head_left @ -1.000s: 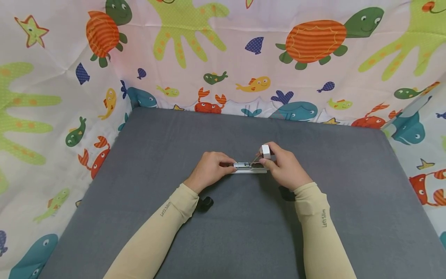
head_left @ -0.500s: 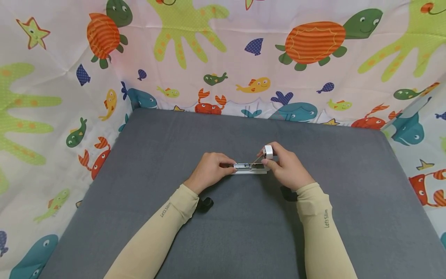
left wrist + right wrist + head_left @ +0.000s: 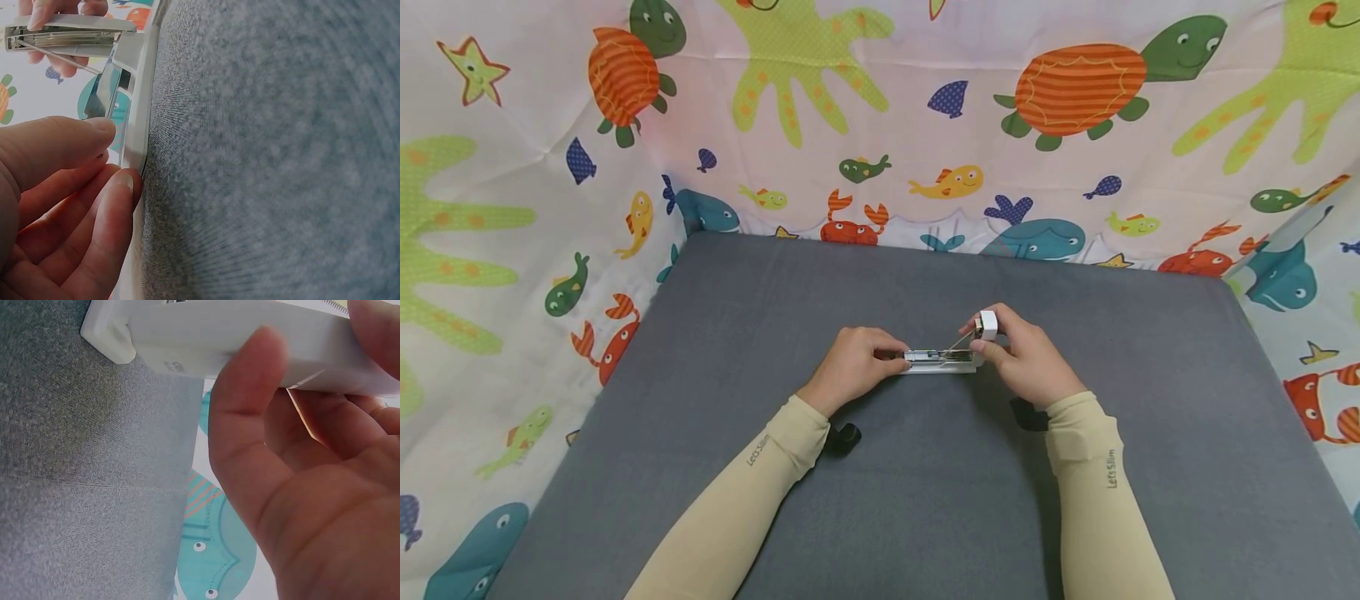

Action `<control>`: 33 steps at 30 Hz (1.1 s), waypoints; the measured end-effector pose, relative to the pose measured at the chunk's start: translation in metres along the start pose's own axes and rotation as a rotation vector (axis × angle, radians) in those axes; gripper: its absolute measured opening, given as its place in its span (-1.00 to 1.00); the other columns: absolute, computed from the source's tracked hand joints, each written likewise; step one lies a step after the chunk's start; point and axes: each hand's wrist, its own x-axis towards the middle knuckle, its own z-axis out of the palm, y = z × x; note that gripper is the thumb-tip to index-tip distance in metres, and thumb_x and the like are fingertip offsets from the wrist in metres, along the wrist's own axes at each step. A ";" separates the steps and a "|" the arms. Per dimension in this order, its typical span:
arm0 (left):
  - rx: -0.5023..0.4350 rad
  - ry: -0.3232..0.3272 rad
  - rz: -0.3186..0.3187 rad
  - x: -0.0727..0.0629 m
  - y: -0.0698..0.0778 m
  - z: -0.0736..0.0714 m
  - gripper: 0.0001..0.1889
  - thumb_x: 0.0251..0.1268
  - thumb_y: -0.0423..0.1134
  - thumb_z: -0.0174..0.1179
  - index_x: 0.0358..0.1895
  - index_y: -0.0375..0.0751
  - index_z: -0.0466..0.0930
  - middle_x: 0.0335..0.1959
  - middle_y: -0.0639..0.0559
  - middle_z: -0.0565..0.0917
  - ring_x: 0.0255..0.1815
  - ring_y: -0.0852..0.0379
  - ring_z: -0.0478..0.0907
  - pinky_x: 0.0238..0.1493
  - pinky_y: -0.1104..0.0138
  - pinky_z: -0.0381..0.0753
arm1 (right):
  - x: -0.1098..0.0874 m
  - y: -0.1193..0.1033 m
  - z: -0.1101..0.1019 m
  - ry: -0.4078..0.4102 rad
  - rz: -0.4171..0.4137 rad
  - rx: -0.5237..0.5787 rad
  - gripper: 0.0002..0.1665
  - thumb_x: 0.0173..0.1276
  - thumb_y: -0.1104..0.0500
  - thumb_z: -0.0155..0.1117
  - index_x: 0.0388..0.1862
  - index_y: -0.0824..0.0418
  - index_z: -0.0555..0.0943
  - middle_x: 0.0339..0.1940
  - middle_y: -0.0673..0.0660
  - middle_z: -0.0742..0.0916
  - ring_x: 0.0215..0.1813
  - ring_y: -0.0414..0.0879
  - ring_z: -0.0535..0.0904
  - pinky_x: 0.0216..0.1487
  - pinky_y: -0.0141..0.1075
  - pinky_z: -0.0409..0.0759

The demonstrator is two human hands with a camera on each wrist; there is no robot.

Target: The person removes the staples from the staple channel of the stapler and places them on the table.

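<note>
The white stapler [image 3: 938,357] sits opened up on the grey counter [image 3: 880,517], right between the person's two hands. The left hand [image 3: 852,368] is at one end of it, thumb above and fingertips below, pinching the low part where the base [image 3: 142,100] and the metal magazine [image 3: 103,94] run. Over at the opposite end, the right hand [image 3: 1033,358] has thumb and fingers closed on the raised cover [image 3: 989,325], which stands steeply up from the base, its hollow underside facing the left hand. So each hand is clamped on the same stapler, one low, one higher, with the middle stretch bare between them. A thin spring-wrapped rod [image 3: 59,56] slants across that gap from inside the cover down to the magazine. Pale sleeves [image 3: 718,508] reach almost to both wrists, and behind the counter hangs a curtain [image 3: 910,125] printed with turtles, fish, crabs and whales.
</note>
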 end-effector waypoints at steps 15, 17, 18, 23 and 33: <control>0.024 0.002 -0.002 0.001 0.000 0.003 -0.81 0.39 -0.15 0.52 0.01 0.00 0.91 -0.11 0.13 0.85 -0.32 0.29 0.65 -0.31 0.40 0.64 | -0.001 0.006 -0.007 -0.019 0.018 0.044 -0.70 0.65 0.15 0.30 0.27 0.05 0.55 0.30 0.10 0.77 0.37 0.14 0.66 0.49 0.30 0.52; 0.021 0.000 -0.003 0.001 0.000 0.003 -0.81 0.39 -0.15 0.52 0.01 -0.01 0.91 -0.11 0.13 0.85 -0.32 0.28 0.65 -0.31 0.40 0.64 | -0.002 0.007 -0.008 -0.020 0.018 0.048 -0.70 0.65 0.15 0.30 0.27 0.06 0.56 0.30 0.10 0.77 0.36 0.14 0.67 0.48 0.29 0.54; 0.019 -0.001 -0.004 0.001 0.001 0.003 -0.81 0.39 -0.15 0.52 0.01 -0.01 0.91 -0.11 0.13 0.85 -0.32 0.28 0.65 -0.31 0.40 0.64 | -0.002 0.008 -0.009 -0.020 0.016 0.049 -0.70 0.65 0.16 0.30 0.27 0.06 0.56 0.30 0.10 0.77 0.35 0.13 0.67 0.47 0.28 0.55; 0.025 -0.004 -0.001 0.001 0.001 0.002 -0.81 0.40 -0.15 0.51 0.00 -0.01 0.91 -0.12 0.13 0.85 -0.32 0.27 0.64 -0.32 0.41 0.63 | -0.004 0.011 -0.012 -0.010 0.017 0.052 -0.72 0.64 0.17 0.30 0.25 0.06 0.57 0.30 0.09 0.77 0.35 0.12 0.67 0.48 0.26 0.55; 0.014 0.009 0.005 0.001 0.000 0.002 -0.81 0.38 -0.16 0.52 -0.01 -0.02 0.91 -0.13 0.12 0.85 -0.33 0.27 0.64 -0.32 0.40 0.64 | -0.008 0.016 -0.025 0.027 0.030 -0.004 -0.71 0.60 0.18 0.36 0.23 0.09 0.63 0.23 0.14 0.80 0.21 0.04 0.68 0.35 0.11 0.62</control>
